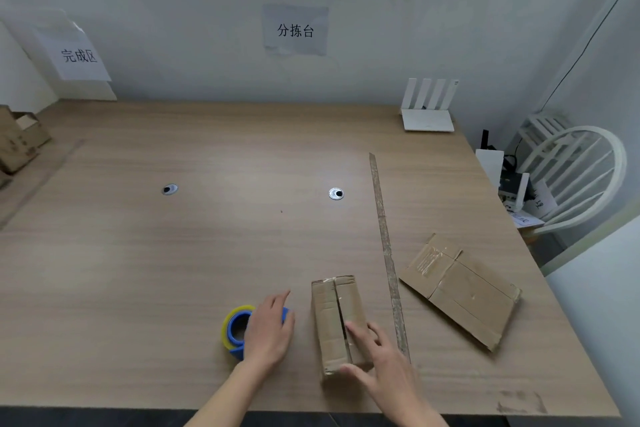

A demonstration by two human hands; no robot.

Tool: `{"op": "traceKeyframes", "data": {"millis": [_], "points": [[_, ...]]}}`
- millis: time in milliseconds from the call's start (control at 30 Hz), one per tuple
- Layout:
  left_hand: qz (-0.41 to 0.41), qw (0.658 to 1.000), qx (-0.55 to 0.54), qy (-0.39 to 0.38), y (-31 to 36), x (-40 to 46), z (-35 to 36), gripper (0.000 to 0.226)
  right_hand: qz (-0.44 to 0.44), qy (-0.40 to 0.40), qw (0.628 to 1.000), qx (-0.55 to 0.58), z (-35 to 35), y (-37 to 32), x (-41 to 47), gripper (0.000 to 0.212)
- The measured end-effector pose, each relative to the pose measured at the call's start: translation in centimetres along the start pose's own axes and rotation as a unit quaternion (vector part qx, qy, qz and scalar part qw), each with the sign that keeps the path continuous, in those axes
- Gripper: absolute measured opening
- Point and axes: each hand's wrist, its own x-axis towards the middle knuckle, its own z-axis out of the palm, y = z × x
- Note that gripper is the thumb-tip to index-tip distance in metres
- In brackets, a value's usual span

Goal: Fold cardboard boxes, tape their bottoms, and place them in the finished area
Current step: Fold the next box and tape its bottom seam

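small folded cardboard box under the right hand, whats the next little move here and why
Probably lift the blue and yellow tape dispenser and bring it to the near end of the small folded cardboard box. The left hand already lies on the dispenser, the right hand steadies the box on the wooden table, and the seam between its two closed flaps looks open, with no fresh tape across it.
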Motion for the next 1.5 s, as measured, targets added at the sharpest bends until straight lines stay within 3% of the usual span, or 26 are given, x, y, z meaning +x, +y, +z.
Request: {"op": "traceKeyframes", "data": {"millis": [133, 233, 400, 567, 633, 700, 800, 1000, 1167, 1367, 1500], "points": [[-0.074, 0.986, 0.143, -0.048, -3.3, -1.6, 1.0, 0.079, 0.004, 0.026, 0.999, 0.02, 0.1, -0.7, 0.2, 0.083], [-0.096, 0.975, 0.184, -0.073, -4.4, -1.3, 2.5, 0.092, 0.007, 0.044, 0.998, 0.036, 0.4, -0.3, 0.2, 0.086], [-0.099, 0.983, 0.114, -0.105, -5.6, 0.7, 2.6, 0.076, 0.0, 0.088, 0.996, 0.019, 0.4, 0.1, 0.5, 0.078], [-0.02, 0.994, -0.061, -0.091, -5.7, -0.7, -1.7, 0.055, -0.038, 0.111, 0.992, 0.045, -0.8, -2.8, 2.1, 0.058], [0.024, 0.989, -0.122, -0.075, -4.9, -1.2, -4.5, 0.052, -0.041, 0.036, 0.988, 0.144, -1.5, -5.2, 3.9, 0.049], [0.062, 0.986, -0.139, -0.063, -3.5, -1.2, -7.2, 0.05, -0.013, -0.071, 0.96, 0.27, -2.2, -7.7, 5.7, 0.041], [0.102, 0.982, -0.154, -0.033, -1.3, -1.0, -10.4, 0.051, -0.001, -0.112, 0.934, 0.339, -2.7, -10.3, 7.5, 0.033], [0.15, 0.981, -0.121, -0.023, 0.9, -1.2, -14.5, 0.054, -0.009, -0.086, 0.92, 0.382, -4.7, -13.3, 8.2, 0.032], [0.191, 0.978, -0.083, -0.026, 2.0, -1.9, -16.4, 0.059, -0.01, -0.069, 0.917, 0.393, -7.0, -14.3, 7.1, 0.016], [0.232, 0.969, -0.038, -0.077, 3.5, -1.6, -17.1, 0.054, 0.02, 0.039, 0.933, 0.357, -8.0, -13.8, 6.3, 0.005], [0.226, 0.968, 0.032, -0.108, 3.9, -1.6, -15.8, 0.054, 0.075, 0.036, 0.953, 0.292, -7.9, -11.0, 5.0, 0.008]]}}
